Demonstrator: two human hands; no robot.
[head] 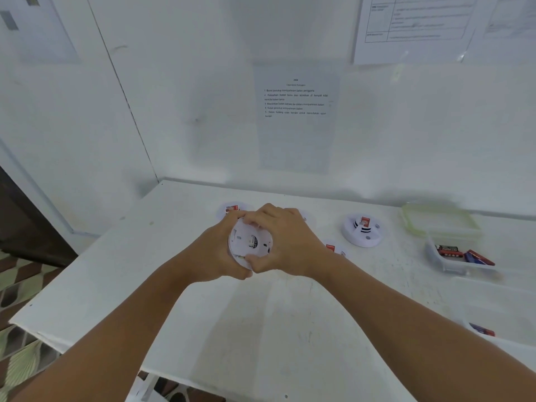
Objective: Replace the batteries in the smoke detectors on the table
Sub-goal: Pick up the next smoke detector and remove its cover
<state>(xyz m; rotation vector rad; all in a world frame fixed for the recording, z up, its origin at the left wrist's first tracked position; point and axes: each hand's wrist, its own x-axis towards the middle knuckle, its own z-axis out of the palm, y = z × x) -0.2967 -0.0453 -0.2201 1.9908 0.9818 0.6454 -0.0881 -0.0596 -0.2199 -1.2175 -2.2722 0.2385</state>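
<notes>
A round white smoke detector (249,242) is held above the table between both my hands, its back side turned toward me. My left hand (211,253) cups it from the left and below. My right hand (285,242) grips its right rim, fingers over the top and thumb at the lower edge. Another white smoke detector (362,230) with a red label lies face up on the table to the right. Parts of other detectors show behind my hands (233,210) and by my right wrist (333,248). Batteries (461,253) lie in a clear tray.
The white table (203,320) ends at a left edge with patterned floor beyond. A lidded clear container (438,219) stands at the back right, the battery tray (435,256) in front of it, and another clear box with a battery (481,329) near the right edge. Paper sheets hang on the wall.
</notes>
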